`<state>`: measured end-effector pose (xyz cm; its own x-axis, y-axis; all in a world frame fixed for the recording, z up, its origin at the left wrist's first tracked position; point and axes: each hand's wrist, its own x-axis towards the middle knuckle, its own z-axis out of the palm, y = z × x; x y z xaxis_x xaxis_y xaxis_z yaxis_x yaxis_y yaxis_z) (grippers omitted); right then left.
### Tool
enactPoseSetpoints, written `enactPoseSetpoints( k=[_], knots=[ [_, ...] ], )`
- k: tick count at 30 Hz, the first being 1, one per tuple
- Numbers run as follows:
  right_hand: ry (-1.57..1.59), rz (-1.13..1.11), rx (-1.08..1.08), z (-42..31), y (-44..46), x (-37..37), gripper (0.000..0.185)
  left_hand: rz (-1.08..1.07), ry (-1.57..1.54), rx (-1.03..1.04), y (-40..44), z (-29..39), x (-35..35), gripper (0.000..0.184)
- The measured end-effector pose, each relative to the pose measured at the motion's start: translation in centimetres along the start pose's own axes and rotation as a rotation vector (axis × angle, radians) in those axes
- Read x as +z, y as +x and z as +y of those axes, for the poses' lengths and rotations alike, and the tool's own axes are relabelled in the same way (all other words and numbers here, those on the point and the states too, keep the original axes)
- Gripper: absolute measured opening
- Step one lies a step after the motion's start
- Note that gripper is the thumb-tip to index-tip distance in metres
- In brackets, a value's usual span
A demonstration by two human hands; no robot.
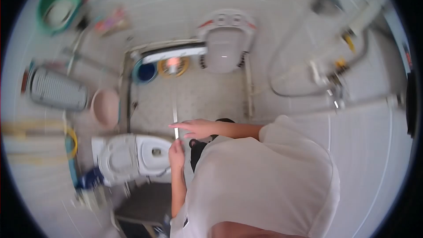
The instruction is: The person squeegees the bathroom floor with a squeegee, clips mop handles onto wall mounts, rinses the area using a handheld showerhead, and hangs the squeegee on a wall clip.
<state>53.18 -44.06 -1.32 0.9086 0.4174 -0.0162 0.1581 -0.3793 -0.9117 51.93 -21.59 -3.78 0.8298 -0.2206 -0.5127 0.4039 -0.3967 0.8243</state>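
My left hand (176, 153) is closed around the near end of a thin, pale stick-like strip (175, 111). The strip runs away over the floor toward a round yellow-rimmed thing (174, 67) with a bright glow at its middle; blur hides where it ends. Just above the left hand, my right hand (194, 128) is stretched out with its fingers apart, crossing close to the strip. Whether it touches the strip I cannot tell. A white toilet (154, 155) with its lid raised stands beside my left hand.
Beyond the floor (207, 94) are a blue bucket (146, 71) and a grey-white plastic seat (224, 46). At left stand a pink basin (105, 108), a washboard-like grey thing (58, 89) and a green basin (59, 6). A hose (282, 93) and taps (335, 79) hang at right.
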Motion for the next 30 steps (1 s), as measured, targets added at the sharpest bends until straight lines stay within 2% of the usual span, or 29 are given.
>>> enactPoseSetpoints(
  k=[1,2,4,6,7,8,9,11,13,16,19,20,23,26,30],
  knots=[
    [-0.307,0.045,0.029,-0.3,-1.5,-1.2,0.058,0.022,-0.021,-0.011,0.5,0.5,-0.3,0.039],
    [-0.324,0.254,0.107,0.2,-2.9,-2.6,0.062,0.099,0.040,0.071,1.8,-0.7,-0.6,0.038],
    [-0.497,0.902,0.147,1.9,-7.3,-6.2,0.061,0.031,0.010,0.139,2.8,1.0,-2.3,0.033],
    [-0.450,1.362,0.497,-3.4,-13.8,-11.4,0.032,-0.034,-0.077,0.202,3.1,4.3,-2.9,0.028],
    [-0.773,1.734,0.388,-4.4,-16.4,-13.1,0.026,-0.051,-0.125,0.225,3.5,5.1,-3.3,0.026],
    [-0.705,1.938,0.420,-6.9,-18.9,-13.8,0.025,-0.078,-0.154,0.240,4.8,5.2,-3.8,0.020],
    [-0.893,2.040,0.429,-7.4,-22.2,-14.1,0.030,-0.124,-0.159,0.239,5.3,5.9,-4.1,0.019],
    [-0.729,2.305,0.362,-10.9,-25.2,-14.1,0.037,-0.190,-0.175,0.243,5.9,7.8,-5.0,0.019],
    [-0.789,2.326,0.585,-13.0,-27.3,-13.7,0.053,-0.189,-0.174,0.261,6.3,8.4,-5.8,0.020],
    [-0.675,2.184,0.945,-16.4,-27.9,-13.6,0.054,-0.219,-0.173,0.299,7.4,8.1,-7.3,0.018],
    [-0.827,2.085,0.744,-13.4,-31.3,-14.4,0.050,-0.232,-0.174,0.266,7.4,7.1,-8.4,0.017],
    [-0.864,2.064,0.852,-14.6,-30.5,-14.5,0.041,-0.232,-0.165,0.278,7.6,6.3,-8.7,0.018],
    [-0.993,2.007,0.900,-14.5,-30.8,-14.8,0.043,-0.228,-0.155,0.294,8.5,4.1,-10.0,0.018],
    [-0.935,1.955,1.018,-15.5,-30.4,-14.8,0.041,-0.199,-0.168,0.288,8.5,2.6,-11.3,0.018],
    [-1.062,1.891,1.042,-15.3,-30.8,-15.8,0.039,-0.165,-0.166,0.296,8.2,1.5,-12.4,0.017]
  ],
)
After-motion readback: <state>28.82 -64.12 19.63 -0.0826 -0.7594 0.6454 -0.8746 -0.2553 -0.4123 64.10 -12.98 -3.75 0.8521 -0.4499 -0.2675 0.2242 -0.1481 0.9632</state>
